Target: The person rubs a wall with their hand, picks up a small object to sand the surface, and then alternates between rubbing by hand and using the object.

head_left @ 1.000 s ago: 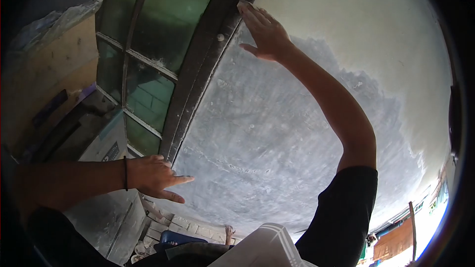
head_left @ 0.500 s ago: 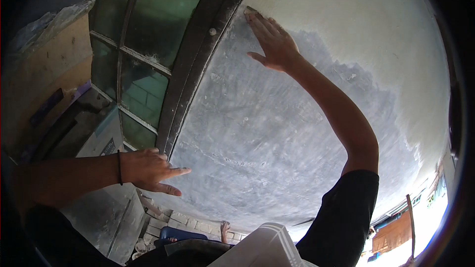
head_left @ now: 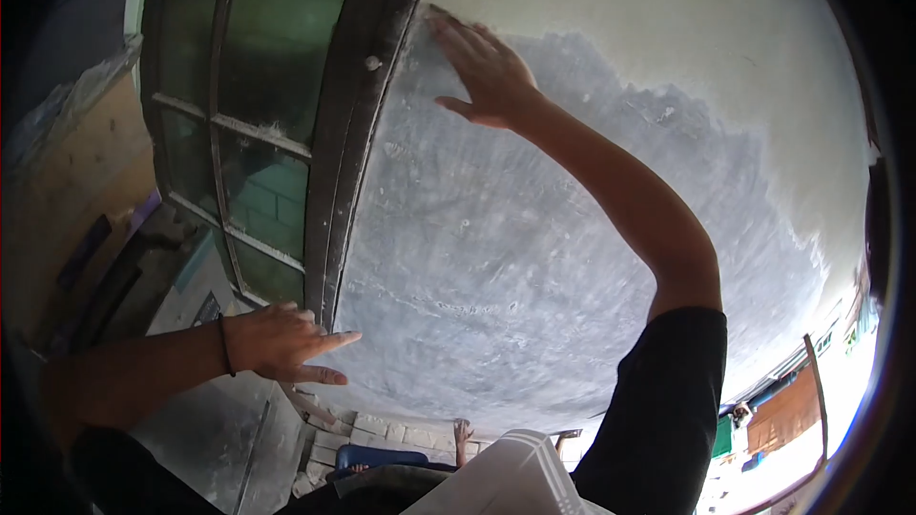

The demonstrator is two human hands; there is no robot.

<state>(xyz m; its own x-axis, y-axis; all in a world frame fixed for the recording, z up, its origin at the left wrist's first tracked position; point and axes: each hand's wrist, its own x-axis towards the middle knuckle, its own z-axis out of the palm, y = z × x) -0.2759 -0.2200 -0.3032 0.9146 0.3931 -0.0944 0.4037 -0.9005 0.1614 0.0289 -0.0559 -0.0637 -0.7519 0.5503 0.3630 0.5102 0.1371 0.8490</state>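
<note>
My right hand (head_left: 487, 72) lies stretched against the upper left of the grey patch (head_left: 534, 219) on the wall, close to the door frame. Its fingers are together and its thumb stands apart. A thin, dark-edged thing (head_left: 434, 10) shows at the fingertips, too small to name. Lower down, my left hand (head_left: 286, 343) has its index finger and thumb spread and its other fingers curled. Nothing shows in it; it is by the lower end of the dark door frame (head_left: 339, 200).
Glass panes (head_left: 277, 57) fill the door at left. A dusty grey cabinet (head_left: 219, 429) stands below my left arm. At the bottom are pale bricks (head_left: 386, 426), a blue chair (head_left: 382, 456) and another person's hand (head_left: 463, 431). Pale wall (head_left: 668, 10) surrounds the patch's upper side.
The view has turned slightly, so the door and wall appear shifted left. My right hand appears farther left and slightly higher, still at the wall near the frame. My left hand keeps its pose.
</note>
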